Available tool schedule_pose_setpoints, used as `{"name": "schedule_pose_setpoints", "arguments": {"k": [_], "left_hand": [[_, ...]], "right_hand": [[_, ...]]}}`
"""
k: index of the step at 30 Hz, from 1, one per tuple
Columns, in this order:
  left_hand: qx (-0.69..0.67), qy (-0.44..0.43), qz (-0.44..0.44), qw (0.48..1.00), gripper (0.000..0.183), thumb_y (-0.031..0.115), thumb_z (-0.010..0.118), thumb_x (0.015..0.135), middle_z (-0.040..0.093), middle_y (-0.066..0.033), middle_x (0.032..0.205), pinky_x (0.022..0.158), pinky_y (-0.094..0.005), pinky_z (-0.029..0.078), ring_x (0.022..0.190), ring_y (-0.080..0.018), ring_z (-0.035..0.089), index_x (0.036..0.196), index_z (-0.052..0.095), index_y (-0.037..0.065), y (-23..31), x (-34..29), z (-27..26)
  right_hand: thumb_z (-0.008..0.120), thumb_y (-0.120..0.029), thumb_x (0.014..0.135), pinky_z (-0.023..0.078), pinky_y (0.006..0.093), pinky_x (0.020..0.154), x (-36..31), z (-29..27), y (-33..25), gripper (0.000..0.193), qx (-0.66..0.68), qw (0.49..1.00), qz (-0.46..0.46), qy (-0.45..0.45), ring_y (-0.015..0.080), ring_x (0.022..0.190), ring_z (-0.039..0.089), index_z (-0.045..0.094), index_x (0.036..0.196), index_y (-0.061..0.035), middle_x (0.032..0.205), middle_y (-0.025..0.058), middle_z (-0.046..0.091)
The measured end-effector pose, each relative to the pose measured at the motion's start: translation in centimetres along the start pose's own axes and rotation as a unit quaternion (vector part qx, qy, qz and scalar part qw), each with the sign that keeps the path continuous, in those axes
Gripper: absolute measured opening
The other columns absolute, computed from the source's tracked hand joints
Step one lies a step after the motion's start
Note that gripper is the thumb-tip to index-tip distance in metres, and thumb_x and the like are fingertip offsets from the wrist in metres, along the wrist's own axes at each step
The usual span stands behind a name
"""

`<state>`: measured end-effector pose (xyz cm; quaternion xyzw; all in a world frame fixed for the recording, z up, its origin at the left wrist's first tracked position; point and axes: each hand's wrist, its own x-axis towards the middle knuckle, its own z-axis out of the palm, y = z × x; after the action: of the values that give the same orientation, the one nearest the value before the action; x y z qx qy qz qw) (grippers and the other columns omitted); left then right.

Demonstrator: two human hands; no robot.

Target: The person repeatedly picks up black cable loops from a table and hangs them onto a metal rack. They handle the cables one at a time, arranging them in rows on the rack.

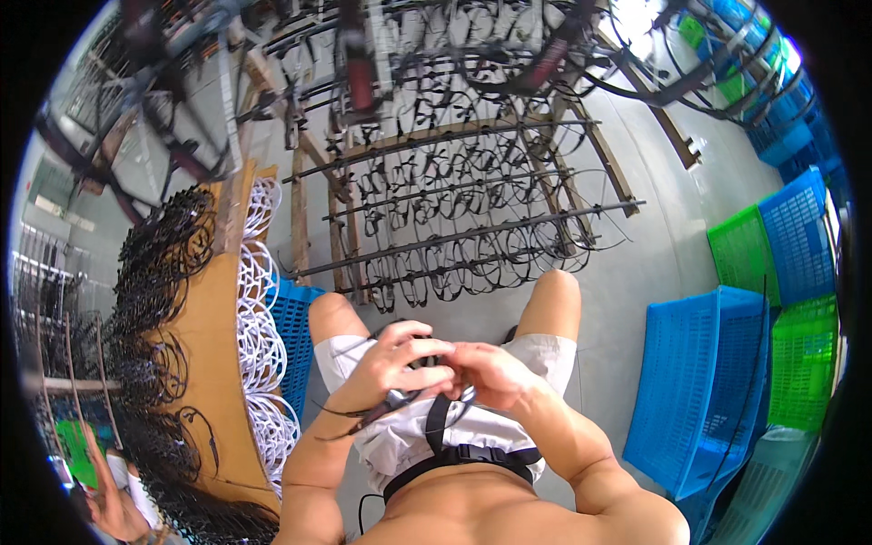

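In front of my lap both hands meet around a thin black cable (pixel 371 416), whose loops stick out below and left of the fingers. My left hand (pixel 392 371) is closed, its fingers curled over the cable. Touching its fingertips, my right hand (pixel 493 374) is also closed, pinching the same bundle. A shiny, silvery part (pixel 397 397) shows under my left fingers; its exact kind is hard to make out. The fingers cover the middle of the bundle.
Ahead stands a low rack (pixel 472 238) hung with coiled black cables. On my left, a brown board (pixel 222 363) carries black coils and white cable coils (pixel 261 331). Blue crates (pixel 668 381) and green crates (pixel 804 363) stand right. Another person's hand (pixel 113 504) shows lower left.
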<state>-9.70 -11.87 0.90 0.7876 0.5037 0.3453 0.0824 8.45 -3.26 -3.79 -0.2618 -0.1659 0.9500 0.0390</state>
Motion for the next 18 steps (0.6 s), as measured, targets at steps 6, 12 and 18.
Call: {"name": "schedule_pose_setpoints", "arguments": {"k": [6, 12, 18], "left_hand": [[0.113, 0.129, -0.045, 0.984, 0.025, 0.001, 0.065, 0.077, 0.061, -0.0042, 0.083, 0.086, -0.0488, 0.045, 0.082, -0.0249, 0.057, 0.1, 0.062, 0.008, -0.2, 2.1, 0.9], [-0.248, 0.19, -0.19, 0.931, 0.049, -0.005, 0.055, 0.083, 0.047, 0.0005, 0.062, 0.052, -0.0226, 0.038, 0.054, -0.008, 0.043, 0.13, 0.045, 0.003, -0.5, 1.7, 8.3], [-0.085, 0.195, -0.279, 0.937, 0.062, 0.001, 0.066, 0.08, 0.046, -0.0003, 0.065, 0.049, -0.0248, 0.038, 0.052, -0.0108, 0.041, 0.137, 0.04, 0.005, -1.2, 7.7, 13.3]], "right_hand": [[0.051, -0.023, 0.096, 0.04, 0.0246, 0.041, -7.3, -2.6, -5.5, 0.02, -0.117, 0.969, -0.154, 0.153, 0.0155, 0.044, 0.052, 0.055, 0.089, -0.0048, 0.073, 0.0095, 0.06], [0.051, -0.026, 0.097, 0.029, 0.0227, 0.04, -14.7, -7.7, -13.1, 0.024, -0.148, 0.798, -0.493, 0.312, 0.0061, 0.041, 0.034, 0.06, 0.096, -0.0036, 0.059, -0.0028, 0.043], [0.054, -0.026, 0.095, 0.042, 0.0233, 0.056, -13.1, -16.9, -21.5, 0.02, -0.119, 0.696, -0.606, 0.367, 0.0065, 0.057, 0.048, 0.061, 0.096, -0.0077, 0.068, -0.0027, 0.052]]}}
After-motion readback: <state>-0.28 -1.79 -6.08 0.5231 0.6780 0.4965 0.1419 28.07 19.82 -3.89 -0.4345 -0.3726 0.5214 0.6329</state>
